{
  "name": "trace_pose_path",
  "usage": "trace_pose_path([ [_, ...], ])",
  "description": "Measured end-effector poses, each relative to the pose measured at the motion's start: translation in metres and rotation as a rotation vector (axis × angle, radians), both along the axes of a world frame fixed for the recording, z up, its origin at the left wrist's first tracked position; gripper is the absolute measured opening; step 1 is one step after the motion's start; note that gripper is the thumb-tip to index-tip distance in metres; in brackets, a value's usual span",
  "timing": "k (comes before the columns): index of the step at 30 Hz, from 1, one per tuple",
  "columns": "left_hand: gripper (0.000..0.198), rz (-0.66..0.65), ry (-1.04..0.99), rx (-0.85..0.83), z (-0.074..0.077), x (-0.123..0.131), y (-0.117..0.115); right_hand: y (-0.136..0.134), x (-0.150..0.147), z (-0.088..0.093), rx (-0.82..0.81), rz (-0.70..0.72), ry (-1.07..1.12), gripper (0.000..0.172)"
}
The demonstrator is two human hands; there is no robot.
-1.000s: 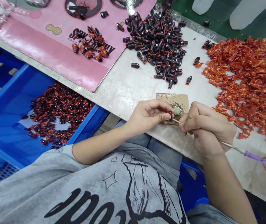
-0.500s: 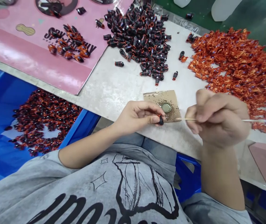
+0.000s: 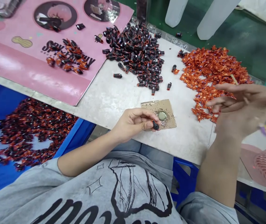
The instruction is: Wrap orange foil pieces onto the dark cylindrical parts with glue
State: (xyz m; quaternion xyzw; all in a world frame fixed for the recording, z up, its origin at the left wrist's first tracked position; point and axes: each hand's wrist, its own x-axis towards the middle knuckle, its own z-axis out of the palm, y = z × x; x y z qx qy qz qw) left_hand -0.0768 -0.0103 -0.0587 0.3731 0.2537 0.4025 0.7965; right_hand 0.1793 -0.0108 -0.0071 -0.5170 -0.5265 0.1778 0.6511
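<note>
My left hand (image 3: pixel 133 123) rests at the table's near edge and pinches a small black cap (image 3: pixel 155 125) between thumb and forefinger. Just beyond it lies a brown card (image 3: pixel 168 121) with a round metal lid (image 3: pixel 162 116) on it. My right hand (image 3: pixel 242 105) is raised over the near edge of the orange pile (image 3: pixel 212 68), fingers stretched out, with a thin stick (image 3: pixel 234 80) held between them; the hand is blurred. A heap of black caps (image 3: pixel 135 53) lies farther back.
A pink printed sheet (image 3: pixel 30 68) with a few assembled pieces (image 3: pixel 65 57) covers the far left of the white table (image 3: pixel 114 96). A blue bin (image 3: pixel 81 132) at my left holds many finished pieces (image 3: pixel 30 130). Two white bottles (image 3: pixel 213 15) stand at the back.
My right hand swung the stick away from the lid and rose to the right over the orange pile. My left hand kept the black cap by the card.
</note>
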Motion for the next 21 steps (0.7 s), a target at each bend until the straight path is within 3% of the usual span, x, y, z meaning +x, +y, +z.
trace_pose_path([
  [2, 0.019, -0.007, -0.022, -0.004, 0.001, 0.000, 0.000, 0.002, 0.006, -0.007, -0.040, -0.103, -0.317, 0.050],
  [4, 0.018, -0.013, -0.039, -0.006, 0.001, 0.001, 0.000, 0.003, 0.014, -0.010, -0.138, -0.095, -0.578, 0.044],
  [9, 0.021, -0.016, -0.031, -0.023, 0.002, 0.001, -0.001, 0.005, 0.026, -0.011, -0.228, 0.037, -0.827, 0.030],
  [12, 0.023, -0.006, -0.039, -0.044, 0.002, 0.001, -0.001, 0.006, 0.014, -0.014, -0.251, 0.052, -0.702, 0.028],
  [15, 0.026, 0.016, -0.029, -0.069, 0.001, 0.002, 0.000, 0.003, -0.012, -0.016, -0.235, 0.149, -0.320, 0.055],
  [16, 0.026, 0.030, -0.030, -0.069, 0.000, 0.002, 0.000, 0.001, -0.020, -0.017, -0.219, 0.197, -0.224, 0.055],
  [19, 0.024, 0.101, -0.043, -0.040, -0.001, 0.003, 0.001, -0.006, -0.038, -0.016, -0.185, 0.358, -0.210, 0.021],
  [21, 0.023, 0.143, -0.052, -0.027, -0.001, 0.003, 0.002, -0.010, -0.041, -0.016, -0.206, 0.465, -0.305, 0.015],
])
